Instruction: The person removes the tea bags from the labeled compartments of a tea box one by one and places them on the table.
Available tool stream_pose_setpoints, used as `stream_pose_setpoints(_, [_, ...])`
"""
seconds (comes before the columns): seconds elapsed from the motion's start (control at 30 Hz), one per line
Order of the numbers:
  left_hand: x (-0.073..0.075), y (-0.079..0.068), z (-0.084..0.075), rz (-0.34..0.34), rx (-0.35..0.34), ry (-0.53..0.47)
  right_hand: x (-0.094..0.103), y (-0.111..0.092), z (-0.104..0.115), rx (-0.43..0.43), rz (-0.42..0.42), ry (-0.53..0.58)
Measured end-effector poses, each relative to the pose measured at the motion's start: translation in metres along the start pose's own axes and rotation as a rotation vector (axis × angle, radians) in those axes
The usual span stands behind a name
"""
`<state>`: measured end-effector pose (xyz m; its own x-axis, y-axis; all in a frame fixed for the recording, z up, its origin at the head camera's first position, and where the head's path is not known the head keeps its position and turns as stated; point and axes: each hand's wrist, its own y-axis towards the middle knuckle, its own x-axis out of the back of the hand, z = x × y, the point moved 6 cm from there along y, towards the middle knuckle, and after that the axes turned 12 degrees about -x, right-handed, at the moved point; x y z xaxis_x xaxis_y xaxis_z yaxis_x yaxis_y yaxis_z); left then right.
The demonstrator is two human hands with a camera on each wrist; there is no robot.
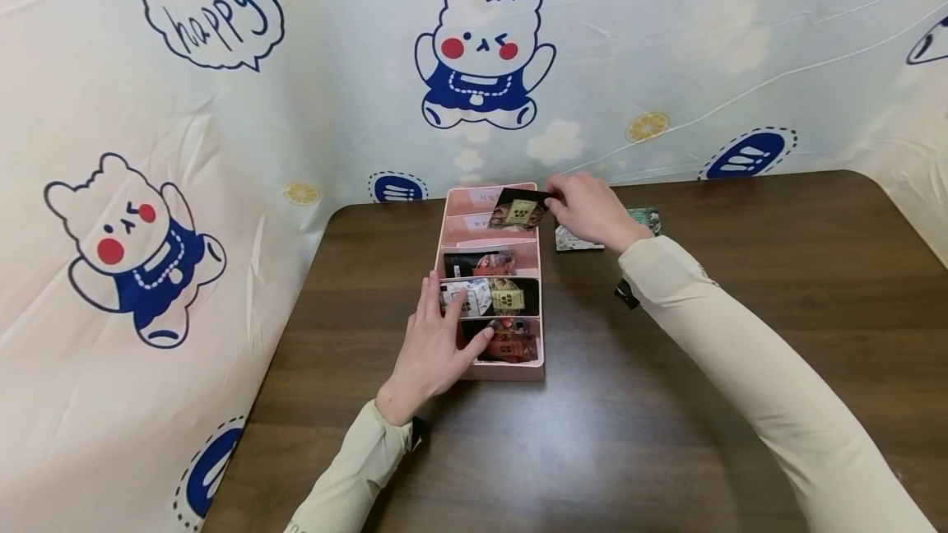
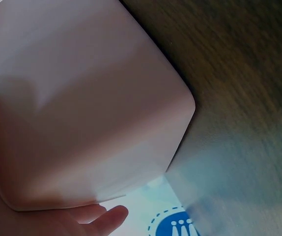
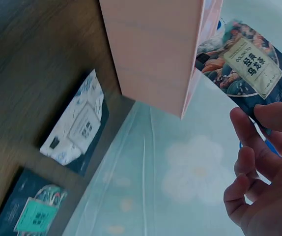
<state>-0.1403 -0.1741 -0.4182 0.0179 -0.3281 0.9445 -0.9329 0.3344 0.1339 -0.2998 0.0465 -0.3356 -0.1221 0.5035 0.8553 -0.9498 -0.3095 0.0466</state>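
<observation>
My right hand point(image 1: 592, 210) pinches the corner of a dark tea sachet point(image 3: 254, 66) with a cream label between thumb and fingers. The sachet is tilted over the back compartments of a long pink divided box point(image 1: 498, 373). My left hand point(image 1: 429, 344) lies across the box's near left side, fingers spread over the front compartments. Under its fingertips are a white sachet point(image 1: 477, 298) and a gold-labelled sachet point(image 1: 511, 296) in one compartment. Red sachets point(image 1: 514, 347) lie in the nearest compartment, and another red-and-black sachet point(image 1: 492, 263) sits in the middle one.
Right of the box, a white sachet point(image 3: 84, 128) and a green-labelled sachet point(image 3: 35, 216) lie on the brown wooden table point(image 1: 629, 434), partly behind my right hand in the head view. A printed cloth point(image 1: 355, 89) hangs behind and to the left of the table.
</observation>
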Motion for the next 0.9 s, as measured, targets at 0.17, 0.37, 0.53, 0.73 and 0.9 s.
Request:
stream_pose_setpoints(0.17, [0.001,0.000,0.001,-0.009,-0.008,0.002,0.012,-0.004,-0.009,-0.012,-0.004,0.027])
stream_pose_setpoints(0.37, [-0.001,0.000,0.002,-0.002,-0.006,0.005,0.026,-0.008,-0.029,-0.029,-0.017,0.040])
stream_pose_setpoints(0.53, [-0.002,0.001,0.000,0.011,-0.009,-0.006,0.039,-0.017,-0.066,-0.093,-0.032,0.060])
stream_pose_setpoints(0.73, [-0.001,0.000,0.000,0.007,-0.015,-0.004,0.053,-0.028,-0.103,-0.125,-0.089,0.023])
stream_pose_setpoints(0.9, [-0.001,0.000,0.001,0.009,-0.008,-0.015,0.060,-0.036,-0.129,-0.152,-0.108,-0.006])
